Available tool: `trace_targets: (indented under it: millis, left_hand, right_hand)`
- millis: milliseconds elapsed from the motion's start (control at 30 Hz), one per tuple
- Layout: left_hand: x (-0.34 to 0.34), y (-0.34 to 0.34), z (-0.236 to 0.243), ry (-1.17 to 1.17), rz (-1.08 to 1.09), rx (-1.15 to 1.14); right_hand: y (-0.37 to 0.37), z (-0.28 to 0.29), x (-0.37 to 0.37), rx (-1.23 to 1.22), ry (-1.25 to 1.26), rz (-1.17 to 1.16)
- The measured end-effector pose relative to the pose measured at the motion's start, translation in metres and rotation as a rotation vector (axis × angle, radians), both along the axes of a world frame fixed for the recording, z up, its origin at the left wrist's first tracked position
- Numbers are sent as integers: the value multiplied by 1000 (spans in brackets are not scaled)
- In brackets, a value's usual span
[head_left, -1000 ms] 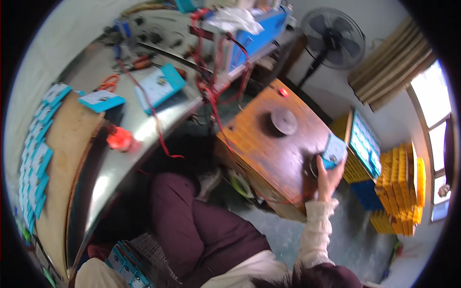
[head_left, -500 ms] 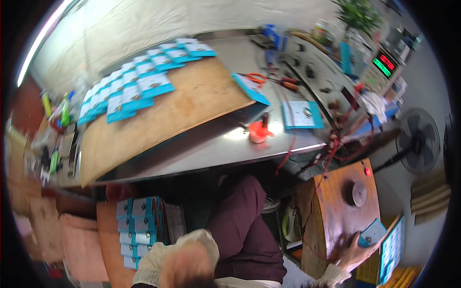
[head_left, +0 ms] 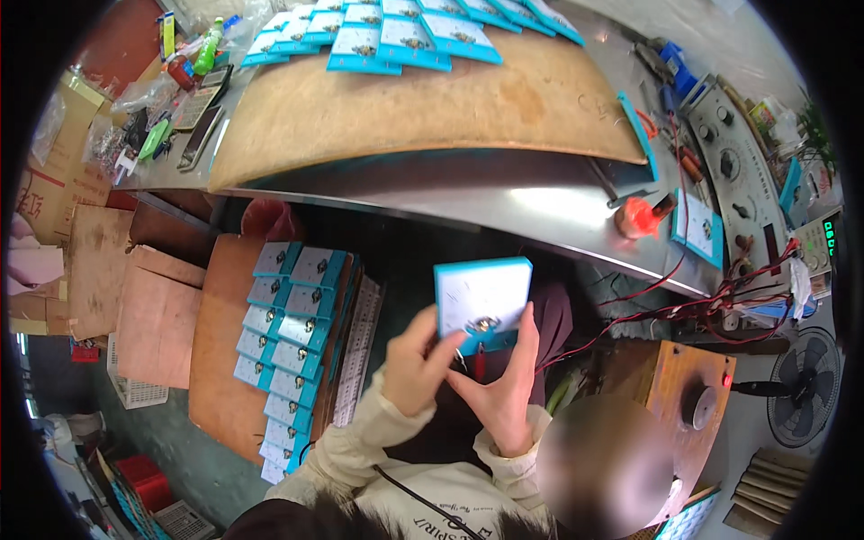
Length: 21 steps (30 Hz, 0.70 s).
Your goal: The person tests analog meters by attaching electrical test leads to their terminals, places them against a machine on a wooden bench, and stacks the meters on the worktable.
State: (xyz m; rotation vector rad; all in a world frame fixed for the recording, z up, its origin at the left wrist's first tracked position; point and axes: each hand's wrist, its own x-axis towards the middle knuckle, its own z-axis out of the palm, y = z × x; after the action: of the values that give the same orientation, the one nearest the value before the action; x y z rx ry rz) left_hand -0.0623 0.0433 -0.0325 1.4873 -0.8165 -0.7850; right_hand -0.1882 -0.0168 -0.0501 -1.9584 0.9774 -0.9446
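I hold a square blue-edged panel meter (head_left: 481,297) with a white dial face in front of me, below the edge of the metal workbench (head_left: 504,198). My left hand (head_left: 416,364) grips its lower left corner with fingers and thumb. My right hand (head_left: 504,382) holds its lower right part, thumb near the small knob at the bottom. Two rows of the same meters (head_left: 288,333) lie on a wooden board (head_left: 216,360) to my left. More meters (head_left: 396,27) lie in rows on the brown board on the bench top.
An orange tool (head_left: 641,219), one meter (head_left: 697,227) and red wires (head_left: 702,306) lie at the bench's right end beside a grey test instrument (head_left: 733,171). A wooden box (head_left: 688,396) and a fan (head_left: 805,387) stand at the right. Cardboard boxes (head_left: 135,297) stand left.
The view has swung from the right side to the bench front. My right hand has brought the meter from the wooden box to in front of me, and my left hand has joined it.
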Motion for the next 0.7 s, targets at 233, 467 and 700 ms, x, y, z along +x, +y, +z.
trace_targets:
  millis: [233,467,700]
  left_hand:
    - [28,0,-10,417,-212,-59]
    - [22,-10,-16,453,-293,-12]
    - [12,-14,-15,470,-310,-43]
  right_hand:
    - [9,-10,-26,954,-494,111]
    - [3,-8,-45,426,-294,-118]
    - [-1,-4,-56,349,-186,-70]
